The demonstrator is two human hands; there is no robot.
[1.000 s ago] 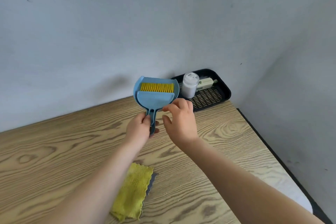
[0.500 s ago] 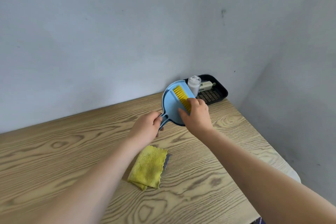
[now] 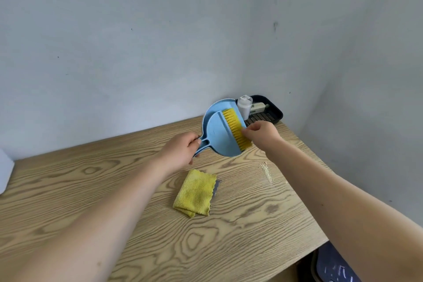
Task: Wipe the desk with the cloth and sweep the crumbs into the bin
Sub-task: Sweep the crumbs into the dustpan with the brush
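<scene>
Wooden desk (image 3: 137,224), right edge: crumbs (image 3: 266,171) in line, under right hand (image 3: 263,133) pinching brush (image 3: 235,130); left hand (image 3: 180,151) gripped dustpan (image 3: 215,137) handle.

The left hand (image 3: 180,152) hides the dustpan (image 3: 217,135) handle's end. Behind the dustpan, the tray's (image 3: 272,110) near corner is hidden; its items are too small to identify.

Soft even daylight, faint shadows, wide-angle edge bending, forearms blurred
</scene>
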